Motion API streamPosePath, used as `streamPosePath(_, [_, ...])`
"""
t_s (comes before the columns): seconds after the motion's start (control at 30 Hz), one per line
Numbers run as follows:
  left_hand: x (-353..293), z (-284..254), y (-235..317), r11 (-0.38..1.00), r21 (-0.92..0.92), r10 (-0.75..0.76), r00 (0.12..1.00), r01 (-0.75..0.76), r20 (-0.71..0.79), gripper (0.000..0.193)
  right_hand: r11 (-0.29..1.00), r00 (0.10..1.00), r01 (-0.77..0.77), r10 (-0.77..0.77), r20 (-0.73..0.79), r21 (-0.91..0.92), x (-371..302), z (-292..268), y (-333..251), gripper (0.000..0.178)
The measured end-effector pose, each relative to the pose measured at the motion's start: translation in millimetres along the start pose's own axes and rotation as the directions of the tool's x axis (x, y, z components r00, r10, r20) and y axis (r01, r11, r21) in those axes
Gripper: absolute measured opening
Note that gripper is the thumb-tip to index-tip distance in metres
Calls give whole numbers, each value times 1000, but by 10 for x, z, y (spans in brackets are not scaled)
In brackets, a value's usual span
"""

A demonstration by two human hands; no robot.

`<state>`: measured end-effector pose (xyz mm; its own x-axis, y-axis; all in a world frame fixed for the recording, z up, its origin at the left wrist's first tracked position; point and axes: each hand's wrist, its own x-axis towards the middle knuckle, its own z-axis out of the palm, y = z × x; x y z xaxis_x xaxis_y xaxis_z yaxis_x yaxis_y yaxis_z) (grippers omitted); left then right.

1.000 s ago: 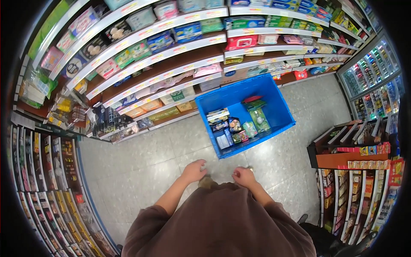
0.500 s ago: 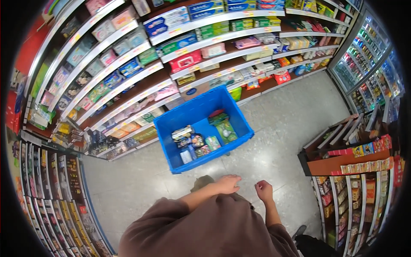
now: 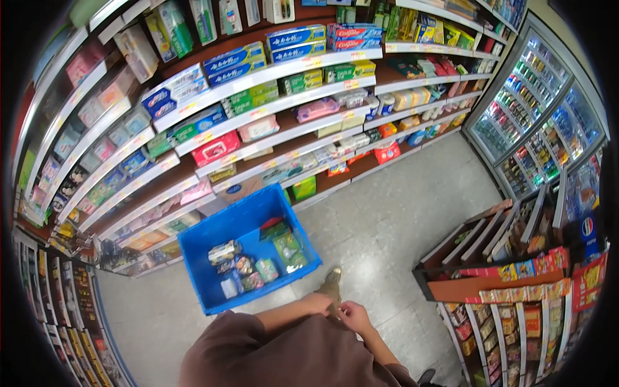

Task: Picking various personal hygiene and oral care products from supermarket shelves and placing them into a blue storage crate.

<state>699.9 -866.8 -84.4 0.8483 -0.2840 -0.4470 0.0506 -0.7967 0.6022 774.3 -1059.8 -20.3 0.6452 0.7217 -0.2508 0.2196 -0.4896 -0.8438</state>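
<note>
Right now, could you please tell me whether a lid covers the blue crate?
No, the crate is open on top, and packs show inside it.

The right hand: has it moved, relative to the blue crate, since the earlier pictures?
Yes, rightward: the right hand was in front of the near side of the blue crate; now it is past its right end.

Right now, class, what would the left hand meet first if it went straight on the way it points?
The left hand points rightward, so probably the right hand first; depth is unclear, and the trouser leg could come sooner.
</note>
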Motion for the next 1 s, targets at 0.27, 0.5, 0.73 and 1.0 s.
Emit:
streamPosePath(0.27, [1269,-1460,709,993,-21,112,991,-114,-78,41,951,997,-67,55,-50,-301,895,-1433,173,18])
streamPosePath(0.5, [2039,-2206,663,992,90,90,996,-90,4,43,933,966,-202,140,-217,-297,1437,-2172,737,25])
streamPosePath(0.73, [2364,-2076,137,996,-9,-84,979,84,-187,41,903,985,-86,140,101,-420,2098,-2775,1313,22])
streamPosePath(1.0, [2492,-2386,629,877,-356,-423,868,322,-259,46,878,943,192,-40,331,-439,3553,-3400,1049,26])
